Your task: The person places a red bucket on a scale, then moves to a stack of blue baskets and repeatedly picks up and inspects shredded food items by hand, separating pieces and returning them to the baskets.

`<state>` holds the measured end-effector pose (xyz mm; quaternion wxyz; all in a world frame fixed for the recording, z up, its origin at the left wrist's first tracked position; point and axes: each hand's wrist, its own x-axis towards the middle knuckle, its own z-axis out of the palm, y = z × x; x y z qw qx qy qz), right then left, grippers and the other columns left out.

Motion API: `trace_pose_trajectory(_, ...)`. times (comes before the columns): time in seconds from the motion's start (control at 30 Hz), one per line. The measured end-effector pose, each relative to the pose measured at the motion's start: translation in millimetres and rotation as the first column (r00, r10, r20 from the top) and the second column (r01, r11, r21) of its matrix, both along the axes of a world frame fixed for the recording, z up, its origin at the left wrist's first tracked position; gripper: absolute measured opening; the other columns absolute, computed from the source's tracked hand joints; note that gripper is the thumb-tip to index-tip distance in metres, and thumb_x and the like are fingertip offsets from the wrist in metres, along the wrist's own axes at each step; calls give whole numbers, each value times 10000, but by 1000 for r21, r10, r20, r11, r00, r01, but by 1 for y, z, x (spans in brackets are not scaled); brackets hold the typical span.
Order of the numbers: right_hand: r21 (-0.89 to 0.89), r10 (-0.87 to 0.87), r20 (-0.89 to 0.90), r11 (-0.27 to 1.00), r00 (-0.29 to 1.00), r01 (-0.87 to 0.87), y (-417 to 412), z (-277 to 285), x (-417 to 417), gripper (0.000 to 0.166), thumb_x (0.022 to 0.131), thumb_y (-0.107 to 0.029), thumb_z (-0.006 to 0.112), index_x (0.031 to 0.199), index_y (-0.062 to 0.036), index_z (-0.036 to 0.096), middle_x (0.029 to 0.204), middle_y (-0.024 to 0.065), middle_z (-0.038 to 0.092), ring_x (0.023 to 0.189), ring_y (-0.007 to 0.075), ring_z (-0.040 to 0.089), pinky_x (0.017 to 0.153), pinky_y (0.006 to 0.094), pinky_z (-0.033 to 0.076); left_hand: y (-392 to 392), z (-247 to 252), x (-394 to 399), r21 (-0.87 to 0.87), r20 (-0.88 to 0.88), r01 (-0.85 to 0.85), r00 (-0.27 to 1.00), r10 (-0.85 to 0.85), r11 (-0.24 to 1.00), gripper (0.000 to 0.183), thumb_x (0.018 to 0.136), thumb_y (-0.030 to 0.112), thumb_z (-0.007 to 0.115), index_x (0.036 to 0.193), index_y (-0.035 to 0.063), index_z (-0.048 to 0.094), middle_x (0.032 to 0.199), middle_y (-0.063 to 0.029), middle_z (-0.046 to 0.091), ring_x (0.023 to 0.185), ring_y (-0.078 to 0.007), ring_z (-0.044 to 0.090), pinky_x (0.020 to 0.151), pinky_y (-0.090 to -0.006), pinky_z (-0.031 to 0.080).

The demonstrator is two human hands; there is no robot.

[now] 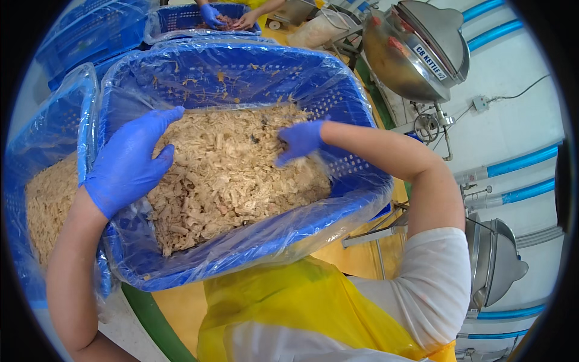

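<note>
A blue perforated plastic crate (289, 59) with a clear plastic liner (271, 244) stands before me. Pale shredded cooked meat (226, 158) covers much of its bottom, and a few dark bits show among the shreds. My left hand (135, 158), in a blue glove, is over the crate's left side at the edge of the meat. Its thumb and fingers are apart, and nothing shows in it. Over the right part of the meat is my right hand (301, 140), also gloved and blurred. Its fingers are bent down; whether they hold shreds is hidden.
On the left, touching my crate, another lined blue crate (86, 135) holds finer shredded material (52, 203). Beyond the far rim, a co-worker's hands (226, 20) work in a crate of reddish meat. Steel kettles (416, 50) with lids stand at the right by blue pipes (520, 163).
</note>
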<state>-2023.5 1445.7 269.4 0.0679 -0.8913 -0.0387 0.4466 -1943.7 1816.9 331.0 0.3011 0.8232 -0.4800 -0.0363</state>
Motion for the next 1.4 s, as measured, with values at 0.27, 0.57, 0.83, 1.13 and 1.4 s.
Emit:
trace_pose_trajectory(0.27, 301, -141, -254, 929, 957, 217, 98, -23, -14, 1239, 790, -645, 741, 1559, 106, 124, 1632, 299, 176, 1493, 411, 282, 1209, 465, 318, -2, -2, 3, 39, -13, 38, 999, -37, 999, 525, 904, 67, 637, 1415, 54, 517, 1331, -198, 611, 1151, -356, 640, 986, -425, 512)
trace_pose_trajectory(0.57, 148, -61, 303, 989, 951, 17, -4, 3, 60, 920, 889, -569, 695, 1503, 26, 355, 1354, 245, 594, 1115, 336, 662, 935, 423, 565, -2, -6, 2, 20, -13, 15, 1000, -15, 1000, 537, 899, 61, 634, 1423, 61, 512, 1319, -195, 613, 1124, -343, 638, 973, -432, 505)
trace_pose_trajectory(0.83, 131, -18, -58, 991, 998, 25, 59, -49, 6, 1155, 815, -688, 700, 1534, 94, 247, 1435, 297, 503, 1333, 384, 515, 1119, 434, 427, -2, -9, 4, 45, -18, 23, 1000, -22, 999, 549, 897, 67, 626, 1433, 61, 504, 1335, -185, 605, 1123, -337, 637, 983, -431, 501)
trace_pose_trajectory(1.13, 292, -244, 156, 937, 957, 192, 41, 24, 10, 1114, 877, -731, 592, 1564, 61, 216, 1555, 299, 364, 1394, 396, 450, 1154, 454, 376, -2, -4, -7, 71, -76, 17, 997, -11, 997, 557, 889, 73, 626, 1433, 49, 508, 1350, -200, 599, 1148, -347, 629, 999, -436, 495)
trace_pose_trajectory(1.4, 262, -114, -188, 951, 975, 162, 90, -16, -47, 1054, 886, -632, 658, 1479, 169, 314, 1517, 319, 419, 1417, 395, 427, 1159, 448, 370, -4, -5, -9, 74, -74, 43, 997, -38, 996, 549, 895, 118, 642, 1412, -3, 503, 1322, -262, 605, 1178, -413, 614, 1013, -446, 491)
